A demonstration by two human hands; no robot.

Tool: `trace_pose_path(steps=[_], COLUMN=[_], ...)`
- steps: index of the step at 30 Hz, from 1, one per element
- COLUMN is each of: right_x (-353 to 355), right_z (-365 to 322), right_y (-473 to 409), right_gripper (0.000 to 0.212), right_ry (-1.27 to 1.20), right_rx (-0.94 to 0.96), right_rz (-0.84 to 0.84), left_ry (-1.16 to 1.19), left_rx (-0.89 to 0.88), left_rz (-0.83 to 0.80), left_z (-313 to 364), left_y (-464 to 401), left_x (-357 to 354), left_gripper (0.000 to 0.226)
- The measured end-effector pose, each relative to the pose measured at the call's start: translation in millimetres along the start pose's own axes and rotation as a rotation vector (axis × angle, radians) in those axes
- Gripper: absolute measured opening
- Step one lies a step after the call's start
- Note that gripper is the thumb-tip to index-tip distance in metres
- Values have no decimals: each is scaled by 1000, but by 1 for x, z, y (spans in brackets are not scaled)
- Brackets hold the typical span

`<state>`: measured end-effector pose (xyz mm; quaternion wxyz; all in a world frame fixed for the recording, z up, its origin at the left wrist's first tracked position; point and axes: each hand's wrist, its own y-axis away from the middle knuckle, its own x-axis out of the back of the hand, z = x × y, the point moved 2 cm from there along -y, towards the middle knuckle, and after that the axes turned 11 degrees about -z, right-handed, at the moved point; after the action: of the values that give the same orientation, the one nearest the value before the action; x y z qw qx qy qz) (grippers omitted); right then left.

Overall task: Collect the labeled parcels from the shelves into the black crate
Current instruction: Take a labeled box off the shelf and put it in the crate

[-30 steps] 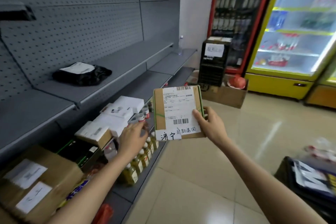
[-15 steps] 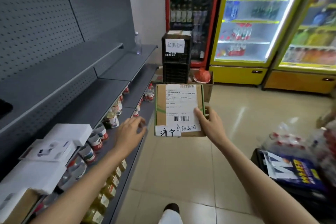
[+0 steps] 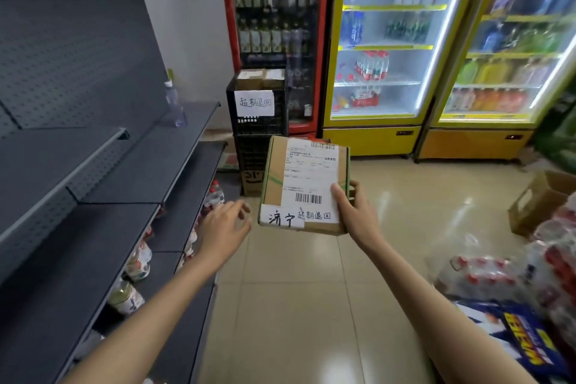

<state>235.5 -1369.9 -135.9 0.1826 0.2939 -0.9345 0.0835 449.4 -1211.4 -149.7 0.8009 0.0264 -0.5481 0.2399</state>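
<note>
A flat cardboard parcel [image 3: 304, 185] is gripped at its lower right corner by the right hand [image 3: 353, 215], thumb laid on the white shipping label with its barcode; a smaller handwritten strip is stuck along the parcel's near edge. The parcel is held level in the air above the tiled floor [image 3: 296, 305], label face up. Just left of the parcel, the left hand [image 3: 224, 229] is seen empty, fingers loosely spread and slightly curled, touching nothing. Beyond both hands, well apart from the parcel, a black crate [image 3: 257, 109] is stacked on another dark crate against the wall; a handwritten paper sign is fixed to its front and cardboard boxes are visible inside it. To the left of the left hand, grey metal shelves [image 3: 103, 184] run away from the viewer, with bottles on the lowest tiers. Behind the crate and to the right of the right hand, lit drink fridges [image 3: 383, 50] are lined up. Packs of bottles [image 3: 486, 274] are piled on the floor right of the right forearm.
</note>
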Motion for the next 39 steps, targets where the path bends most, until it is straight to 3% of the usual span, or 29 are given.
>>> trace_pose_path(steps=[6,11,15,21,27,34,39], right_x=[5,1,3,-2,-38,-94,-127], right_z=[17,29,27,25,27,17,3], right_y=[-104,-218,-315,-439,-542,-684,-781], right_gripper=[51,57,47,49,50,36,41], right_ry=[0,1,53,119,127,163,103], right_rx=[-8,11,32,32,30,39,-2], right_rz=[-5,-42,-77,-132,-174,-160,-160], left_ry=[-6,-39,-42,-49,-68,-66,-59], left_rx=[-13,32,69,147,180,138,91], left_rz=[-21,14,27,58,60,73,60], left_z=[-24,-46,-62,-97,-155,-242,-299], left_y=[-102,-204,-285,-381,-465,-607,-710], left_x=[-31,-44,-48,-57,-67,-57,-39], left_gripper=[8,9,11,9,10,11,10])
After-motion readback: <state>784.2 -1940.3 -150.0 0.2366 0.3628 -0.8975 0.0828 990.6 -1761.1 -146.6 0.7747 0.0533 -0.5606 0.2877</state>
